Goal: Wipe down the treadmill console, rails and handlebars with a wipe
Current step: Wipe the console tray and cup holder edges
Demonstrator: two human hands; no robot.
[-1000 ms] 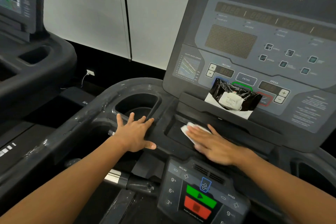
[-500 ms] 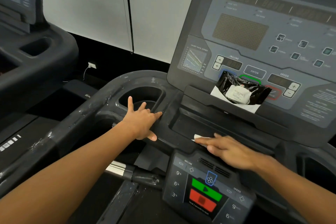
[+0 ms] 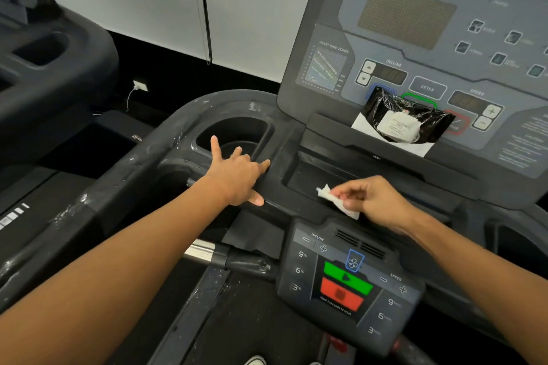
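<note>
The treadmill console point(image 3: 415, 27) rises at the upper right, with a recessed tray point(image 3: 311, 181) below it and a lower control panel point(image 3: 347, 284) with green and red buttons. My right hand point(image 3: 373, 201) pinches a crumpled white wipe point(image 3: 338, 201) just above the tray's front edge. My left hand point(image 3: 237, 175) rests flat, fingers spread, on the dark rim beside the left cup holder point(image 3: 234, 133). A black pack of wipes point(image 3: 403, 124) leans on the console ledge. The left rail point(image 3: 98, 204) is scuffed, and a handlebar point(image 3: 237, 261) runs below.
A second treadmill point(image 3: 50, 68) stands at the far left. A wall socket with a cable point(image 3: 139, 86) sits low on the dark wall behind. Another cup holder point(image 3: 522, 246) is at the right edge. White wall panels point(image 3: 148, 0) lie beyond.
My right hand went from pressing the wipe flat in the tray to lifting it, pinched and crumpled, at the tray's front edge. My left hand stayed by the cup holder.
</note>
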